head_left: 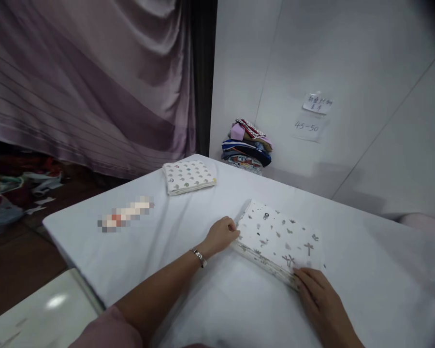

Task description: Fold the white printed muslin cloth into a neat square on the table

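A folded white cloth point(279, 237) printed with small palm trees, birds and leaves lies on the white-covered table point(203, 299), its layers showing along the near edge. My left hand point(222, 237), with a silver bracelet at the wrist, has curled fingers closed on the cloth's left corner. At the near right corner, my right hand point(317, 295) grips the layered edge, fingers on top and the thumb side hidden. Farther back sits a second folded cloth point(189, 176), white with small grey and coloured motifs, apart from both hands.
A blurred-out long item point(126, 214) lies on the table's left. Behind the far edge is a stack of folded clothes point(246, 145) against the white wall point(366, 96), which bears handwritten paper notes point(307, 128). A mauve curtain point(94, 72) hangs at left, and a pale surface point(39, 309) stands below.
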Action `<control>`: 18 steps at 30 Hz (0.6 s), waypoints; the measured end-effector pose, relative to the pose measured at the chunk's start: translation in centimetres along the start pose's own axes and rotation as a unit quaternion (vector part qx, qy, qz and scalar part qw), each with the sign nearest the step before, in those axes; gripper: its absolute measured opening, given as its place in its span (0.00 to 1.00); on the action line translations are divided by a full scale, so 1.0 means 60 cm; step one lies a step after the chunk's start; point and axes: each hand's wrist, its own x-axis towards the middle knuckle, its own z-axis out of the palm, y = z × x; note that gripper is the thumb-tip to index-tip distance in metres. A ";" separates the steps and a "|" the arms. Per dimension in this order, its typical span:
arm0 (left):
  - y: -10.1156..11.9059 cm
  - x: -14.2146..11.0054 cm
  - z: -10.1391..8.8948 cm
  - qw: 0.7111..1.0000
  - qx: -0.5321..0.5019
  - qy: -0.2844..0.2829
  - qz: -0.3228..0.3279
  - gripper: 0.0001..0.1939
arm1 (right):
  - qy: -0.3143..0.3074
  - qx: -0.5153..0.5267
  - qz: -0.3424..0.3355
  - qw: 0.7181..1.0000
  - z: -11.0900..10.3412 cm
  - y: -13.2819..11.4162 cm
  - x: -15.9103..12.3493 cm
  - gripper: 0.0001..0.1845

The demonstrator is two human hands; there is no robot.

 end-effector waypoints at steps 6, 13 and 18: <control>-0.014 0.002 0.007 0.997 -0.002 -0.044 -0.069 0.04 | -0.029 -0.012 -0.012 0.999 0.004 0.005 0.004 0.12; -0.027 0.008 0.012 0.994 -0.016 -0.065 -0.082 0.03 | -0.026 0.005 0.011 1.000 0.001 -0.006 0.009 0.13; -0.006 0.030 -0.005 0.996 -0.001 -0.055 -0.072 0.10 | -0.041 -0.004 0.001 0.999 0.006 -0.001 0.009 0.11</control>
